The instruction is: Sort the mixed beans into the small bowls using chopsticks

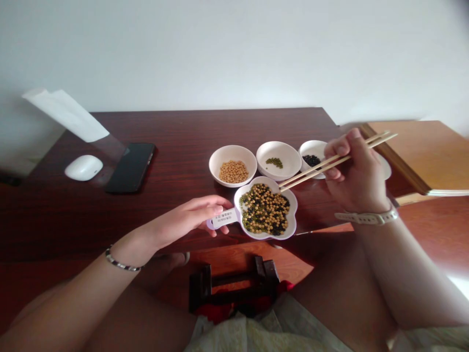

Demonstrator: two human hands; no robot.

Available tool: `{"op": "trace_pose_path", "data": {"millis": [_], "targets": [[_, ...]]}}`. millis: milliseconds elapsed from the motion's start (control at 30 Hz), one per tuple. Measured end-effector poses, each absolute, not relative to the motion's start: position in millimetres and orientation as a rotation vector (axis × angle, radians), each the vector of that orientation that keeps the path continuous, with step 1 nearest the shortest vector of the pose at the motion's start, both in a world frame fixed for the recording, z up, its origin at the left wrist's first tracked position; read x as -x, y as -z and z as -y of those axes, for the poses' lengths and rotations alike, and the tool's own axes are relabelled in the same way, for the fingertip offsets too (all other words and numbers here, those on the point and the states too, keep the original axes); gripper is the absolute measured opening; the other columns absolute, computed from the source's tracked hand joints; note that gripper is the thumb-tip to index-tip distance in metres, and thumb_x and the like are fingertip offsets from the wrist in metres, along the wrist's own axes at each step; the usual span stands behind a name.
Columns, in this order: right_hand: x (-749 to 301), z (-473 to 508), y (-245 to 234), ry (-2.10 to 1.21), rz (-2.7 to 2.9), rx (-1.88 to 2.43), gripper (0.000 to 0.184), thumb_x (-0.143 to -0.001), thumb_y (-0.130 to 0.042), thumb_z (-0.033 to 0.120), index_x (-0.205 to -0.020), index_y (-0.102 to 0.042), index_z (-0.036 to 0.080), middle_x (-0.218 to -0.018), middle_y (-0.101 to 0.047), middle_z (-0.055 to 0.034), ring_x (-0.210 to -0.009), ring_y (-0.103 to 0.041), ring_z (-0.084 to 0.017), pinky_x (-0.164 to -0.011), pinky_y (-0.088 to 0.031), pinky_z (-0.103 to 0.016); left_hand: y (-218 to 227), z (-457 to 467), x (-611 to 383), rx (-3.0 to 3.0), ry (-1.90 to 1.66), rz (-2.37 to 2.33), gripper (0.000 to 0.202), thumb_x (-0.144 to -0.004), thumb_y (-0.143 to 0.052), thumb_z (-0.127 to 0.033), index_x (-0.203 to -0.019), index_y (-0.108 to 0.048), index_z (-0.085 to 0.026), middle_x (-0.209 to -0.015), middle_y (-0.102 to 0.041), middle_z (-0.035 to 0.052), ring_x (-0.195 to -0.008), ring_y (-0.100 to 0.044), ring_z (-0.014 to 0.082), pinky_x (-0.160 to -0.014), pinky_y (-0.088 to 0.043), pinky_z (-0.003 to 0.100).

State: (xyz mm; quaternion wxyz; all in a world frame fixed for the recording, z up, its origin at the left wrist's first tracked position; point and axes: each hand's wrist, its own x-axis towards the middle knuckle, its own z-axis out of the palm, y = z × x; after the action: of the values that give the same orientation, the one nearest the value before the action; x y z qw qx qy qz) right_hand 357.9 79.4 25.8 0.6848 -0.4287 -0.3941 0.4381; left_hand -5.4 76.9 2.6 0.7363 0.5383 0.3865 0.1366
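Observation:
My left hand (190, 220) grips the white handle (224, 218) of a lilac-rimmed, flower-shaped dish (256, 180). That dish holds mixed beans (264, 209) in yellow, green and black. My right hand (355, 171) holds a pair of wooden chopsticks (315, 165), their tips just above the dish's upper right rim. Three small white bowls stand in a row behind the dish: one of soybeans (230, 152), one of a few mung beans (276, 149), and one of black beans (309, 146). My right hand partly hides the black bean bowl.
On the dark wooden table (176, 132) lie a white computer mouse (83, 167) and a black phone (131, 167). A white paper sheet (66, 115) leans at the far left. A tan folder (414, 151) lies at the right. A dark wooden stand (234, 283) sits below the table edge.

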Motion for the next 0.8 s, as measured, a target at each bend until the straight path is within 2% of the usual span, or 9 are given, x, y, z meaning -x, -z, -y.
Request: {"op": "trace_pose_path", "data": {"millis": [167,300,600,800], "targets": [[-320.1,-72.1,-33.7,-1.197,0.929,0.951,0.050,-0.093,-0.087,0.054,-0.071,-0.054,0.025,-0.069,-0.050,0.0028,-0.043,-0.039,-0.007,-0.034,-0.021,-0.027,-0.1,-76.9,6.8,-1.194,-0.306,-0.832,0.039,-0.111,-0.068,-0.051,-0.137,-0.075,-0.022,-0.129,-0.080,0.0100,-0.104,-0.079,0.0239,-0.082,-0.060,0.031],[-308.8,-73.0,-37.4,-1.315,0.907,0.935,0.054,-0.090,-0.090,0.055,-0.072,-0.051,0.023,-0.070,-0.049,0.0047,-0.041,-0.041,-0.004,-0.034,-0.021,-0.025,-0.3,-76.8,7.6,-1.213,-0.315,-0.831,0.038,-0.111,-0.068,-0.050,-0.136,-0.076,-0.022,-0.124,-0.081,0.0085,-0.098,-0.078,0.0212,-0.081,-0.060,0.030],[-303.7,-75.9,-42.3,-1.356,0.906,0.953,0.060,-0.084,-0.095,0.056,-0.074,-0.047,0.023,-0.069,-0.049,0.0061,-0.042,-0.039,-0.004,-0.033,-0.024,-0.024,-2.8,-76.3,6.1,-1.239,-0.310,-0.850,0.040,-0.110,-0.069,-0.051,-0.133,-0.076,-0.020,-0.117,-0.082,0.0090,-0.092,-0.077,0.0217,-0.080,-0.060,0.032],[-306.4,-76.5,-42.4,-1.311,0.923,0.983,0.057,-0.084,-0.093,0.058,-0.072,-0.049,0.025,-0.069,-0.046,0.0048,-0.043,-0.033,-0.005,-0.034,-0.015,-0.028,-3.8,-74.9,4.7,-1.229,-0.324,-0.863,0.039,-0.109,-0.069,-0.051,-0.134,-0.076,-0.021,-0.119,-0.081,0.0102,-0.095,-0.078,0.0237,-0.081,-0.060,0.033]]}}
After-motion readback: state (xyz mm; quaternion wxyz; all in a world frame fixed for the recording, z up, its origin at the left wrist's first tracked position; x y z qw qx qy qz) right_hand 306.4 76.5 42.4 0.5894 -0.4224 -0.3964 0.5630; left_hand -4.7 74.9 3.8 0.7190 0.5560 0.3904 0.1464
